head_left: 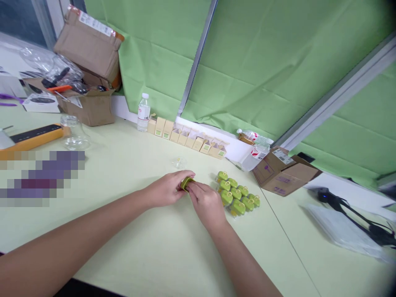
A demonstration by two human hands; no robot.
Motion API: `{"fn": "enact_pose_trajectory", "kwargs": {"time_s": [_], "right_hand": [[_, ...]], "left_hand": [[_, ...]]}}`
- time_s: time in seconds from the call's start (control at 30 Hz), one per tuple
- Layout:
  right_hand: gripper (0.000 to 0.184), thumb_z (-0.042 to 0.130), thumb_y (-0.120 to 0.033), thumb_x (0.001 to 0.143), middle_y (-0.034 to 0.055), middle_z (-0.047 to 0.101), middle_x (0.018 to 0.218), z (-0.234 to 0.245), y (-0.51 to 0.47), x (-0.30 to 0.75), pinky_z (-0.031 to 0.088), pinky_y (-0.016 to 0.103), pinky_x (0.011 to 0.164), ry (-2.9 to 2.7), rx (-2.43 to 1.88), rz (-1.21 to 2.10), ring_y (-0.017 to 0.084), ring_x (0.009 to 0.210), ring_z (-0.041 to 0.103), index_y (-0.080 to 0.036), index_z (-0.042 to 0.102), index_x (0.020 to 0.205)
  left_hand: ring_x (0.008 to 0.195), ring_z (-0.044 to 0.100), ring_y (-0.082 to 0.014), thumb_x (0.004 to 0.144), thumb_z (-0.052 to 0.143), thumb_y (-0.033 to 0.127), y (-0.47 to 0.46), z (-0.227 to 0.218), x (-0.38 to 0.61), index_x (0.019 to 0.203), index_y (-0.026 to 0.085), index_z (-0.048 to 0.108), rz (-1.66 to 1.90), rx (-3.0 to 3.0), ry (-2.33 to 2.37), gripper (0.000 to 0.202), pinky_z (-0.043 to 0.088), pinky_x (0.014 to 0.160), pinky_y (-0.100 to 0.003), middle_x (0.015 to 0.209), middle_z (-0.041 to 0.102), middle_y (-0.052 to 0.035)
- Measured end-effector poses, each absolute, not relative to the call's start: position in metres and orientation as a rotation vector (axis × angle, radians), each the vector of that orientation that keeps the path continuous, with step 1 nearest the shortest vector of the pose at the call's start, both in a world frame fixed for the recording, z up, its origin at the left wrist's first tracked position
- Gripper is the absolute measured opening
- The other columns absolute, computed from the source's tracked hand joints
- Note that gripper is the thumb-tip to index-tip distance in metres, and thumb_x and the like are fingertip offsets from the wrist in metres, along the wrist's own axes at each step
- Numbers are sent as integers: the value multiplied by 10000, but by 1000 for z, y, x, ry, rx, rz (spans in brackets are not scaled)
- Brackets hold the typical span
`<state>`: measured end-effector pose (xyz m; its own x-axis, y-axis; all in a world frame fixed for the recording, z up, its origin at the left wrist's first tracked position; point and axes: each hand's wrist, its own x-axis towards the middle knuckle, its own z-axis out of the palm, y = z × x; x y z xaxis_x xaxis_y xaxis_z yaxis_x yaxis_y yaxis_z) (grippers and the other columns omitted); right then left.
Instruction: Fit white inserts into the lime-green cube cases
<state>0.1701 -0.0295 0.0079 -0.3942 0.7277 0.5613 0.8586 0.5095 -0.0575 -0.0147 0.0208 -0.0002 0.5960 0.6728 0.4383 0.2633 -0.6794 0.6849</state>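
My left hand [167, 189] is closed around a small olive-green plastic case [186, 182], its open side turned toward the right. The bunched fingertips of my right hand [208, 205] reach into or against that opening; what they pinch, if anything, is hidden. Right of my hands stands a tight group of several small green cases [236, 194] with loop tops and clear plastic at their bases. A small clear plastic piece with a bit of yellow [179, 163] lies on the table just beyond my left hand.
Along the wall runs a row of small cream cardboard boxes [185, 138], beside an upright water bottle [143, 113]. More bottles [255, 156] lean near a brown carton [284, 171] at right. A glass jar [75, 134], power strip [37, 138] and cluttered box [93, 107] occupy the left.
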Motion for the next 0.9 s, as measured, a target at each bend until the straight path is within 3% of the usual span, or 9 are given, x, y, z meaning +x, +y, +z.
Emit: {"fn": "enact_pose_trajectory", "kwargs": {"time_s": [0.23,0.6,0.9], "right_hand": [[183,540,-147,967,57,769,972,12,-24,181,534,268,765,-2340,-1103,-362,184,856,710,-200,715,966],[301,503,-76,951,122,709,1187,19,-28,181,588,351,824,-2465,-1075,-472,238,998,685,-156,643,1205],[294,513,-32,915,83,742,1050,17,-31,179,514,311,634,-2463,-1106,-598,199,778,666,-173,652,1132]], "left_hand": [[962,637,-178,828,584,103,20,3,-16,1302,246,479,909,2291,737,506,508,826,-281,1231,618,-42],[921,595,-167,871,527,89,21,11,-22,1250,246,467,882,2437,720,415,470,781,-286,1122,614,-32],[993,611,-175,867,458,34,19,3,-19,1261,234,454,861,2542,623,442,487,808,-281,1207,593,-58]]}}
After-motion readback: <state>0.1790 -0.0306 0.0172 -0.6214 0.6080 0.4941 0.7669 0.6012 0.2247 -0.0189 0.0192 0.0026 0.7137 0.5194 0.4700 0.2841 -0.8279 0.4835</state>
